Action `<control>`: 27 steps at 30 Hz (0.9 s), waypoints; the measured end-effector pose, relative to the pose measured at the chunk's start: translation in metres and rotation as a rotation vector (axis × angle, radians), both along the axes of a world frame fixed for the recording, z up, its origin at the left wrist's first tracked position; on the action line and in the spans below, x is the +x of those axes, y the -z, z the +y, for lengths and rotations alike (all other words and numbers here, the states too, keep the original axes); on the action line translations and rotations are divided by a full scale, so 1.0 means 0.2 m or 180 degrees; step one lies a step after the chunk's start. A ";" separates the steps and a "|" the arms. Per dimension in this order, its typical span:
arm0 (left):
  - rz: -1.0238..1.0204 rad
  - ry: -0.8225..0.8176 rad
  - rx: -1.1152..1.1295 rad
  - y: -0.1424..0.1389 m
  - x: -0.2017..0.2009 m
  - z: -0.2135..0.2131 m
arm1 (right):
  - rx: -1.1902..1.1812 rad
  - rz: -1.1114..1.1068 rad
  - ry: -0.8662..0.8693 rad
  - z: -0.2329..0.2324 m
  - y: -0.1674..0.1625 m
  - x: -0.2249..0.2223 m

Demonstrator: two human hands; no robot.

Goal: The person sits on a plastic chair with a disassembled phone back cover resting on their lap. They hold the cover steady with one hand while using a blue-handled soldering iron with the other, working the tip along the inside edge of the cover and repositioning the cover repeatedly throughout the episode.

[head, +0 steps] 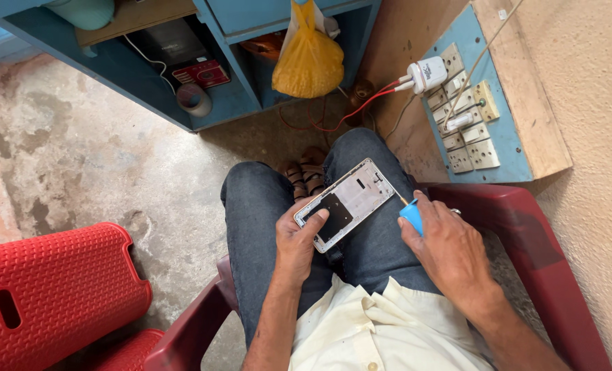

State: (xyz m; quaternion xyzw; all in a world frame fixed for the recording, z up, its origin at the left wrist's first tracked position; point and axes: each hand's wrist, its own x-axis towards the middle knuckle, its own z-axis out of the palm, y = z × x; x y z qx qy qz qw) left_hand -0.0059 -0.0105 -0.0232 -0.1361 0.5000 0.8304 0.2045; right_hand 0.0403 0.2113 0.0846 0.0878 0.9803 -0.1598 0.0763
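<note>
While the person is sitting in a dark red chair (525,227), the left hand (297,240) is gripping an opened phone frame (345,203) over the lap, and the right hand (443,240) is closing around a blue-handled screwdriver (411,215) at its right edge.

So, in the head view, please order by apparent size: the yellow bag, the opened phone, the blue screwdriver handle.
1. Yellow bag, though it hangs farther from the camera.
2. Opened phone, nearly as large.
3. Blue screwdriver handle, partly hidden in the right hand.
</note>
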 end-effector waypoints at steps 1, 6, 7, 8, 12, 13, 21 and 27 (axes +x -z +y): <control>0.0002 -0.0016 -0.0005 0.00 0.00 0.00 | 0.0010 -0.0022 0.0023 0.00 0.00 0.01; -0.0084 -0.0069 0.0059 0.00 0.01 0.01 | -0.0091 0.0010 0.0117 0.00 -0.01 0.06; -0.0080 -0.0065 0.0059 0.00 0.01 0.01 | -0.0086 -0.0012 0.0146 0.00 0.00 0.06; -0.0074 -0.0066 0.0056 0.00 0.01 0.01 | -0.0086 -0.0032 0.0171 0.00 0.00 0.06; -0.0160 -0.0046 0.0047 0.00 0.00 0.00 | -0.0050 -0.0128 0.0196 0.00 0.02 0.05; -0.0129 -0.0045 0.0063 0.00 0.00 0.00 | -0.0037 -0.0112 0.0194 0.01 0.03 0.05; -0.0096 -0.0037 0.0061 -0.01 0.01 0.00 | -0.0018 -0.0107 0.0179 0.02 0.03 0.04; -0.0118 -0.0053 0.0069 0.02 0.01 0.00 | -0.0048 -0.0205 0.0219 0.02 0.01 0.03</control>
